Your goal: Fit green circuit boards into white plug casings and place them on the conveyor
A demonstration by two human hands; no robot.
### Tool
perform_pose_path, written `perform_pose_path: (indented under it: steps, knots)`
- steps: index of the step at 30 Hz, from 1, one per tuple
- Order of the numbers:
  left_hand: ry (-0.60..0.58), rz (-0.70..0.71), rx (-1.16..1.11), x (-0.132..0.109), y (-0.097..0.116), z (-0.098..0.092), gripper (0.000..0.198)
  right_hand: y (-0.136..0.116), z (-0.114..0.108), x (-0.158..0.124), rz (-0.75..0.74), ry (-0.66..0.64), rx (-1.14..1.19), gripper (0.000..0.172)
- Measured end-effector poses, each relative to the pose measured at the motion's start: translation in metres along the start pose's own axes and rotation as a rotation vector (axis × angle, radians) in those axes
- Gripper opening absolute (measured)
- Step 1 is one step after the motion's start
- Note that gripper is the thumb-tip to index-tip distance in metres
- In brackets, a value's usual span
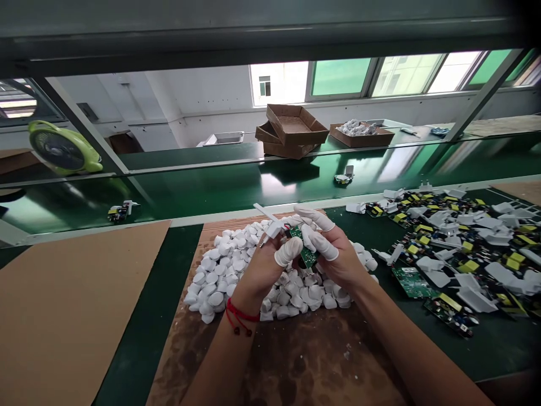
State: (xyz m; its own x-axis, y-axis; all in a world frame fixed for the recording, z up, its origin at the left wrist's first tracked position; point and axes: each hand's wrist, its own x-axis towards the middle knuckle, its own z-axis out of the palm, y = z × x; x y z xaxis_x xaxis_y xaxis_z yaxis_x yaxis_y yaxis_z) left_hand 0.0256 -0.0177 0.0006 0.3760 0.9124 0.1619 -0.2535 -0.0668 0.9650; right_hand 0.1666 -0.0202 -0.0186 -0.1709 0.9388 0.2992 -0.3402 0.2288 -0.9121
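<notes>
Between both hands, above the pile, is a green circuit board [307,257] with a white plastic plug piece [274,229] joined to it by thin red and dark wires. My left hand [270,262] pinches the board's left side, its thumb in a white finger cot. My right hand [333,251], with white cots on several fingers, grips the board from the right. Its fingers partly cover a small white piece on the board that I cannot make out. Below the hands lies a heap of small white caps [224,270] on a stained brown cardboard sheet [296,361].
Many circuit boards with yellow parts and white plugs [456,242] cover the bench at right. Cardboard [76,304] lies at left. Two assemblies [120,211] [344,177] sit on the green belt [203,189]. Box trays [296,127] and a green fan [63,148] stand behind.
</notes>
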Motion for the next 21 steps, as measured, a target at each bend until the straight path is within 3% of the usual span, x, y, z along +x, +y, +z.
perform_pose_path:
  steps: [8,21]
  knots:
    - [0.019,-0.010,-0.039,0.0008,-0.0029,-0.0001,0.048,-0.0008,0.0011,0.0007,-0.024,-0.029,0.032,0.059]
    - [-0.002,-0.002,0.005,0.0010,-0.0044,-0.0036,0.061,-0.0005,-0.0004,-0.0012,-0.022,-0.027,-0.039,0.058]
